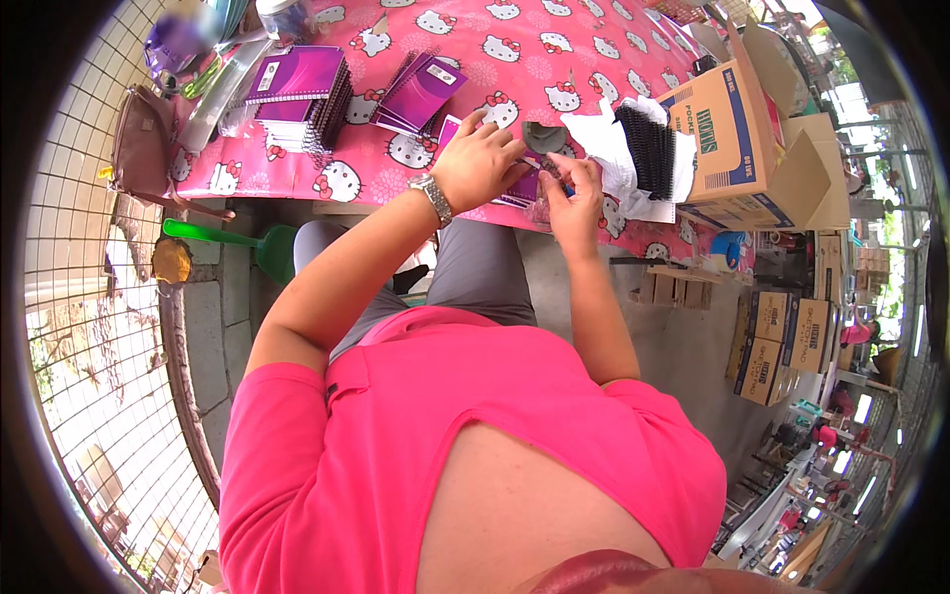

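At the near edge of the table, a purple notebook (450, 131) lies partly under my left hand (480, 161). That hand's fingers are spread and bent over the cover, and a metal watch is on its wrist. My right hand (574, 196) is beside the notebook's right end. Its thumb and fingers are pinched together around something small and dark, too hidden to name. Just beyond the fingertips sits a dark grey round object (543, 137). Black binding coils (645, 153) lie on crumpled white paper (601, 148) to the right of my right hand.
Stacked purple spiral notebooks (297, 77) stand at the left, with a smaller pile (424, 91) nearer the middle. An open cardboard box (727, 129) stands on the right. A brown bag (143, 144) hangs at the left edge, above a green dustpan (275, 252).
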Demonstrator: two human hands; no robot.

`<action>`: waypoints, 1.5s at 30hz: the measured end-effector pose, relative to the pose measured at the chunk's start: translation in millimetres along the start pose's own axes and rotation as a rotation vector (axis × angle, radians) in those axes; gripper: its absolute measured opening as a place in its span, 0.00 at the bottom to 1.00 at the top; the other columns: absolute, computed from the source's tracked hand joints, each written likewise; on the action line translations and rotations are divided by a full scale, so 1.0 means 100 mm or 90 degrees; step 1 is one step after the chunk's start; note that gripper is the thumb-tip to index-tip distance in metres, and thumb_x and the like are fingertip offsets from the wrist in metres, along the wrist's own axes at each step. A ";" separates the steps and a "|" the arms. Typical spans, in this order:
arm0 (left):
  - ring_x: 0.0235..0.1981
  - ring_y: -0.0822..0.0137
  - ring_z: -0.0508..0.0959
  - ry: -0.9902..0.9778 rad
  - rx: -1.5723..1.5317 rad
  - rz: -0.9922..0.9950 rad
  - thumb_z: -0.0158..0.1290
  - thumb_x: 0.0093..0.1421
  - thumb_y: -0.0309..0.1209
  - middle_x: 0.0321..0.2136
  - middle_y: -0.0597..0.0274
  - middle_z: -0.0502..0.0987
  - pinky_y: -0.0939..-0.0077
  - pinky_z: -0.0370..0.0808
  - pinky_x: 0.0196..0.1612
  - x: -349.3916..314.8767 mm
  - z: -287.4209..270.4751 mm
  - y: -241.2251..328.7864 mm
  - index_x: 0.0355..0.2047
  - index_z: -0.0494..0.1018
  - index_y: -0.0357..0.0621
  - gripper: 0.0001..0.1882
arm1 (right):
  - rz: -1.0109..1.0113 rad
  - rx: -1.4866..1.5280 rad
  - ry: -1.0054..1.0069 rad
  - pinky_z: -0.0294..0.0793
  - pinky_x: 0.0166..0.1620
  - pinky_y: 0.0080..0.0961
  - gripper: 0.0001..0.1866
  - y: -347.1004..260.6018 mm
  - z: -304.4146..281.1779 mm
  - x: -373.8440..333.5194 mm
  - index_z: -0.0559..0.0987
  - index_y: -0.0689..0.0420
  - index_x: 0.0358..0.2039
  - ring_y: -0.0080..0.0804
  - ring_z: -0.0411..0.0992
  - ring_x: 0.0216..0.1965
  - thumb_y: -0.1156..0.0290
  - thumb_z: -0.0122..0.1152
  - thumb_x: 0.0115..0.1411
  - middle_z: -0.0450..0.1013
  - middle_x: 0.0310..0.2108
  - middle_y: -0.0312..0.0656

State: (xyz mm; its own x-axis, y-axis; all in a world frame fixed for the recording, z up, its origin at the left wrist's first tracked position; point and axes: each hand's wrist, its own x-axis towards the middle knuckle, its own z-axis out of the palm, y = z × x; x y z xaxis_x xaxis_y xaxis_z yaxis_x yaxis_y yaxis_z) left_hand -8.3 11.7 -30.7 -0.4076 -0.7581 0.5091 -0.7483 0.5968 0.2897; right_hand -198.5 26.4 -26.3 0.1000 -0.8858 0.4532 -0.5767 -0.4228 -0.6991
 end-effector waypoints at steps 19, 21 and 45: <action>0.45 0.63 0.76 -0.134 0.065 -0.027 0.52 0.59 0.36 0.36 0.67 0.75 0.35 0.55 0.60 0.04 -0.08 0.26 0.45 0.68 0.57 0.13 | 0.148 0.165 -0.283 0.72 0.34 0.21 0.22 0.16 -0.29 0.10 0.71 0.58 0.53 0.20 0.70 0.30 0.75 0.63 0.57 0.73 0.36 0.40; 0.44 0.63 0.76 -0.145 0.054 -0.041 0.52 0.59 0.37 0.35 0.67 0.75 0.35 0.55 0.60 0.03 -0.09 0.25 0.44 0.68 0.56 0.13 | 0.171 0.177 -0.307 0.72 0.34 0.22 0.21 0.10 -0.28 0.12 0.72 0.58 0.51 0.21 0.71 0.30 0.75 0.63 0.58 0.73 0.36 0.40; 0.49 0.63 0.74 -0.147 0.021 -0.011 0.52 0.60 0.49 0.36 0.69 0.75 0.24 0.43 0.62 -0.01 -0.09 0.12 0.43 0.71 0.56 0.16 | -0.101 -0.409 -0.288 0.66 0.53 0.44 0.29 1.40 0.57 0.81 0.75 0.59 0.41 0.47 0.67 0.49 0.48 0.68 0.50 0.72 0.42 0.52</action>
State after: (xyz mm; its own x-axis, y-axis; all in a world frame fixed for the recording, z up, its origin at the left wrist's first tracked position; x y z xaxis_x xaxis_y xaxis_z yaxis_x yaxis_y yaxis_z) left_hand -12.4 21.4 -20.7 -0.5003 -0.8106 0.3045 -0.7715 0.5769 0.2682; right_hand -225.2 -115.5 -119.0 0.4596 -0.8743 0.1562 -0.8682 -0.4793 -0.1282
